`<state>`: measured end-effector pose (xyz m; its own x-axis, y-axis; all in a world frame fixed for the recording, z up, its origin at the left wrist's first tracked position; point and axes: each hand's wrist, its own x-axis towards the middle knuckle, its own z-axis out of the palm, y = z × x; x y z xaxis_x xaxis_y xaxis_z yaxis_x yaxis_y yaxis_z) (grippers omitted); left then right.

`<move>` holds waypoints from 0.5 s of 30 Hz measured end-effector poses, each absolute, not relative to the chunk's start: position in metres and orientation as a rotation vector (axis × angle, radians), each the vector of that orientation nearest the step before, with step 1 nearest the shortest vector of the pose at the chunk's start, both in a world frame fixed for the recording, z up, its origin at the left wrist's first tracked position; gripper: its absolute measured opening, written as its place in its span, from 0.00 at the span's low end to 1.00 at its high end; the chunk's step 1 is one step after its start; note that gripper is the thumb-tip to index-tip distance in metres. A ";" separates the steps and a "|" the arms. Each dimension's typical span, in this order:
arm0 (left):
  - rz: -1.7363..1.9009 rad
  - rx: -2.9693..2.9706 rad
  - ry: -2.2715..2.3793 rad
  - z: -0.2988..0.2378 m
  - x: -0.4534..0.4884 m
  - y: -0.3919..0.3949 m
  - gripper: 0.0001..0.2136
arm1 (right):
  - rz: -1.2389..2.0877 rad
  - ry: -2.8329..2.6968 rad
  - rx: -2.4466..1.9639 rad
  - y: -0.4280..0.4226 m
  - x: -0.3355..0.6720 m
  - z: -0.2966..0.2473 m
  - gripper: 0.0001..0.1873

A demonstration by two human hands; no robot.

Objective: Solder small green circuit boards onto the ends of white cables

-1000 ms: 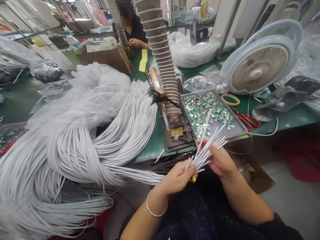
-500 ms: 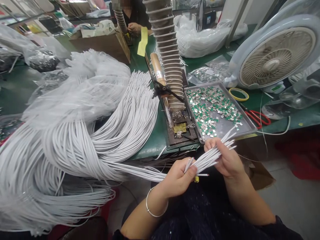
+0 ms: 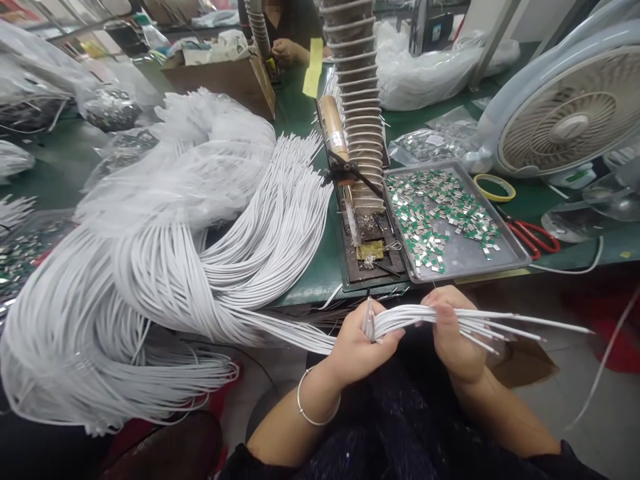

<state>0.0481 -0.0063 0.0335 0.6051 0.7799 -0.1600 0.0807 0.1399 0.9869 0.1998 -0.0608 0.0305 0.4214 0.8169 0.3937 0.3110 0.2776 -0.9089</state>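
My fingers point(image 3: 440, 301) curl shut on the white cables point(image 3: 415, 319), which lie crosswise before me through my left hand point(image 3: 356, 350) and right hand point(image 3: 457, 340), their loose ends nearer the right, their long tails running left into the heap point(image 3: 165, 280).

The right hand point(image 3: 453, 337) hides part of the white cables point(image 3: 400, 320)

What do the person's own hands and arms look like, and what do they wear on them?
The left hand and the right hand are bare, with no gloves. A thin silver-coloured bangle circles the left wrist, and the right wrist shows no jewellery. The forearms are bare down to dark sleeves at the bottom of the view.
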 end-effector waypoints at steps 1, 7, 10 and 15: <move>0.603 1.349 0.813 0.032 0.048 -0.007 0.12 | 0.453 -1.165 -1.313 -0.061 0.198 0.031 0.17; 0.712 1.315 0.815 0.022 0.047 -0.014 0.16 | 0.464 -1.086 -1.282 -0.058 0.196 0.031 0.14; 0.751 1.211 0.796 0.022 0.048 -0.016 0.19 | 0.478 -1.014 -1.289 -0.057 0.198 0.027 0.12; 0.886 1.008 0.841 0.029 0.048 -0.015 0.18 | 0.453 -0.952 -1.292 -0.057 0.203 0.021 0.12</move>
<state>0.0482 -0.0151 0.0291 0.3973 0.9017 -0.1703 -0.2168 0.2726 0.9374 0.2033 -0.0565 0.0212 0.5618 0.7551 0.3378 0.2147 0.2613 -0.9411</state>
